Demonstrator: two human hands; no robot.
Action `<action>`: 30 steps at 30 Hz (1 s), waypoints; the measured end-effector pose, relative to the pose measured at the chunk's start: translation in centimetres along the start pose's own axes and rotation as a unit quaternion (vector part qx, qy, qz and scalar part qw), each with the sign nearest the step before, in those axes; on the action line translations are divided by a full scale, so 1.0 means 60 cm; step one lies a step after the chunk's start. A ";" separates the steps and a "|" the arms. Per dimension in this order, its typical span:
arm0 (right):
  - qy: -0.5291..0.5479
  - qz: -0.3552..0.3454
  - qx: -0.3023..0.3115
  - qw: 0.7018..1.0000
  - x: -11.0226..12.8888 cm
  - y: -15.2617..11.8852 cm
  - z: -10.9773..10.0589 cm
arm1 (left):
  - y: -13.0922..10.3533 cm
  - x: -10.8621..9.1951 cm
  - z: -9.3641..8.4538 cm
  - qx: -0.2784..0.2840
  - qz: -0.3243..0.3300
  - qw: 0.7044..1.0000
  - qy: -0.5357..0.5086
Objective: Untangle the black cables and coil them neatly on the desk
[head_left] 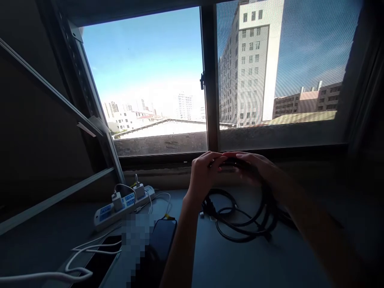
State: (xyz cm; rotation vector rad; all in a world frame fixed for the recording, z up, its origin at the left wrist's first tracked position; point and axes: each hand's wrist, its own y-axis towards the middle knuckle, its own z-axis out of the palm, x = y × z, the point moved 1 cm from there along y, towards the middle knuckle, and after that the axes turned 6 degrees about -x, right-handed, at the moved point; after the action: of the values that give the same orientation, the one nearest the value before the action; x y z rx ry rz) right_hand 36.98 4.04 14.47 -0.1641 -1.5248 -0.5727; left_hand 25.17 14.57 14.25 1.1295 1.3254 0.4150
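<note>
Both hands are raised close together in front of the window sill, fingers curled around a dark cable. My left hand (pixel 208 166) pinches the cable at its left side. On the right, my right hand (pixel 255 164) is wrapped over the same black cable (pixel 232 161); its lower fingers are blurred and in shadow. Part of the cable hangs from the right hand toward the table. Below lie more coiled black cables (pixel 240 230) with dark plugs, loosely looped on the table. How the held length joins these loops is hard to see in the dim light.
A white power strip (pixel 124 206) with chargers plugged in stands at the left. A dark phone (pixel 163 240) lies near my left forearm, and white cables (pixel 81 260) run across the left side. A metal frame (pixel 99 152) rises at left, before a window (pixel 211 80).
</note>
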 end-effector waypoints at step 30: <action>0.051 0.012 0.097 0.994 -0.005 0.000 -0.008 | -0.003 -0.008 -0.016 0.095 -0.002 0.994 0.046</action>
State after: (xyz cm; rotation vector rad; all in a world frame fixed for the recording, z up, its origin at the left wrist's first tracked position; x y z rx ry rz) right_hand 37.42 3.92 14.18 -0.0035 -1.4671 -0.4043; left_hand 24.10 14.50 14.51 1.2777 1.4707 0.3465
